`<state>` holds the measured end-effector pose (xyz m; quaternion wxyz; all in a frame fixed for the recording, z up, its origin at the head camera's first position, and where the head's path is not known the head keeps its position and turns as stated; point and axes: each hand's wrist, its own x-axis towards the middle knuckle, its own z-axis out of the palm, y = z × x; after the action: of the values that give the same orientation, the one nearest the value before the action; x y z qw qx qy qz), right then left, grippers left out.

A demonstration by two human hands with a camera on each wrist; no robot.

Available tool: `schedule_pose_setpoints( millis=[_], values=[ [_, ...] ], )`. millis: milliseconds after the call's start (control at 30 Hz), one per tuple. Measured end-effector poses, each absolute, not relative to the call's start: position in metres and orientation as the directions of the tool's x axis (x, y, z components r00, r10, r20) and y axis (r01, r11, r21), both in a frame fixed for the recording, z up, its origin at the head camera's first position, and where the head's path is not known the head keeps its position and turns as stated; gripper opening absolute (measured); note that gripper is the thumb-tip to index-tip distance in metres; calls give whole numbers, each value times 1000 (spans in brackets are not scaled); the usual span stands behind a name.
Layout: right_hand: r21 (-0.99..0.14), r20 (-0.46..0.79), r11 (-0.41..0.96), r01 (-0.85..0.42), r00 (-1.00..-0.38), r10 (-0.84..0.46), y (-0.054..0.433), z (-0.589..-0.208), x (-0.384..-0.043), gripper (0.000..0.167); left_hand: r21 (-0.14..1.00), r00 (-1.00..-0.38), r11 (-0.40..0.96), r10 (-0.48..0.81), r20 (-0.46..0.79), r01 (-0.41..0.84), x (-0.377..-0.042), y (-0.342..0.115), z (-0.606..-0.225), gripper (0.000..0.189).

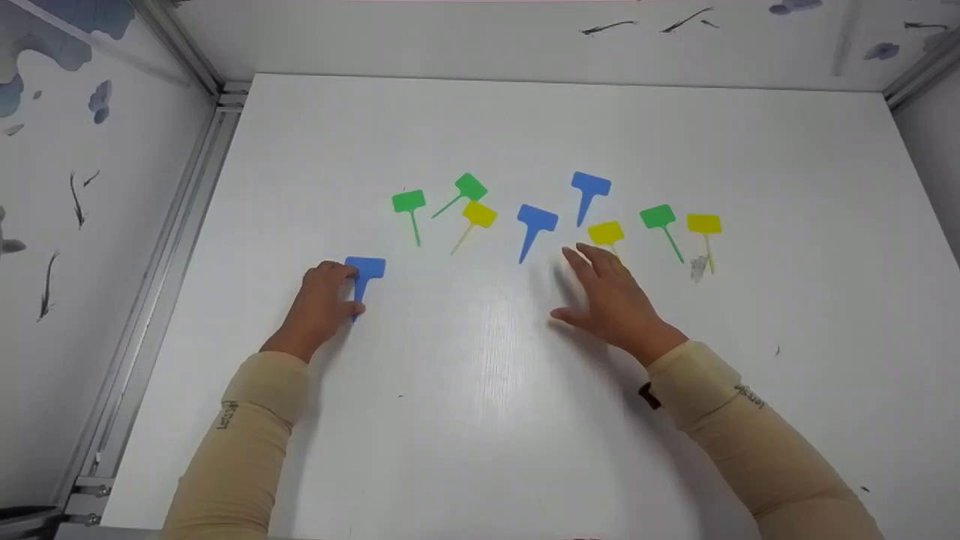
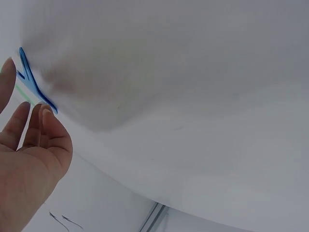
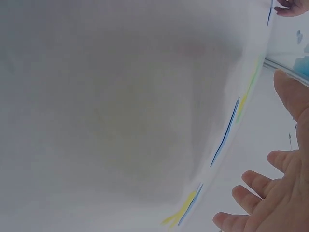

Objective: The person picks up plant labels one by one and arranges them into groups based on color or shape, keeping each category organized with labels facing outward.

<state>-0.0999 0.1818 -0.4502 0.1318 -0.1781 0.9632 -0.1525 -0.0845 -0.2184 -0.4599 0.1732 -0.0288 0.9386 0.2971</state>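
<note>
Near the left of the table lies a blue T-shaped plant label (image 1: 366,268), and my left hand (image 1: 322,300) holds it, thumb at the stem and fingertips at the head. In the left wrist view, curled fingers (image 2: 53,137) meet this label's edge. My right hand (image 1: 615,300) has its fingers spread, close to a yellow plant label (image 1: 606,232) whose stem it partly covers. Another blue plant label (image 1: 537,219) lies to the left of that hand, and one more blue plant label (image 1: 591,184) is farther back. In the right wrist view the right hand (image 3: 277,188) holds nothing.
Green plant labels (image 1: 409,201) (image 1: 469,187) and a yellow one (image 1: 480,214) lie left of centre. At right are a green label (image 1: 658,217) and a yellow label (image 1: 703,223), beside a greyish mark. Patterned walls and a metal rail (image 1: 169,247) bound the white table (image 1: 450,435).
</note>
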Motion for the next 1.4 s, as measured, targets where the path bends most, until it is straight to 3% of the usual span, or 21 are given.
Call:
schedule_pose_setpoints(
  millis=[200,1100,1400],
  values=[
    [-366,-211,888,-279,-904,-371,182,-450,-106,89,530,-934,835,62,-352,-144,-82,-219,-462,56],
    [-527,-350,849,44,-921,-170,168,-447,-157,83,582,-925,789,46,-378,-199,-81,-222,-470,50],
    [-526,-357,847,76,-924,-139,159,-448,-168,84,580,-927,789,39,-373,-200,-81,-223,-473,50]
  ],
)
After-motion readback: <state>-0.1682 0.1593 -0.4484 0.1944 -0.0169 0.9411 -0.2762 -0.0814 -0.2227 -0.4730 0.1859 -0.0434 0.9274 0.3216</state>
